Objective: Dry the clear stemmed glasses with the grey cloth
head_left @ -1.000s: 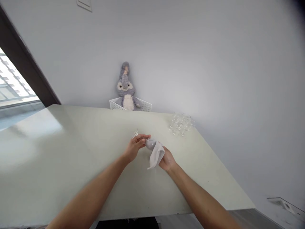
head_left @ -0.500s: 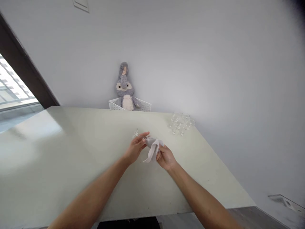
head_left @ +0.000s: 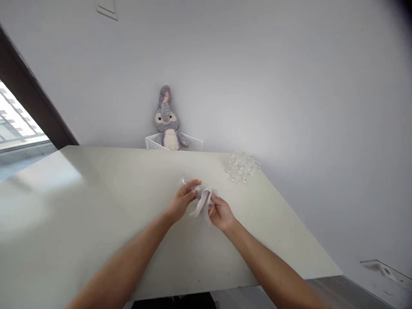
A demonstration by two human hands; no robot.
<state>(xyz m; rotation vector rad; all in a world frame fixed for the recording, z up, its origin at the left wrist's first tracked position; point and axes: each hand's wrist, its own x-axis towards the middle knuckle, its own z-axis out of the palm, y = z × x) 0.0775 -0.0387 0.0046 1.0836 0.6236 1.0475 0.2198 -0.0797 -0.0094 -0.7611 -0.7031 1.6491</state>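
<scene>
My left hand (head_left: 183,200) is closed around a small clear stemmed glass (head_left: 182,179) held on its side above the table. Its foot sticks out to the left past my fingers, while most of its bowl is hidden. A pale grey cloth (head_left: 204,198) wraps over the bowl end, one loose fold hanging down. My right hand (head_left: 221,213) grips that cloth from the right side, thumb on top, pressing it around the glass. Both hands are close together over the middle of the table.
Several clear stemmed glasses (head_left: 241,165) are clustered at the table's far right edge. Behind the pale table (head_left: 128,240), a white perforated basket (head_left: 193,143) holds a grey plush toy (head_left: 167,122) against the wall. A window (head_left: 19,116) is at the left.
The cloth and my right hand have shifted slightly left, and the hanging fold reaches lower. My left hand keeps its hold on the glass. The whole view has moved a little.
</scene>
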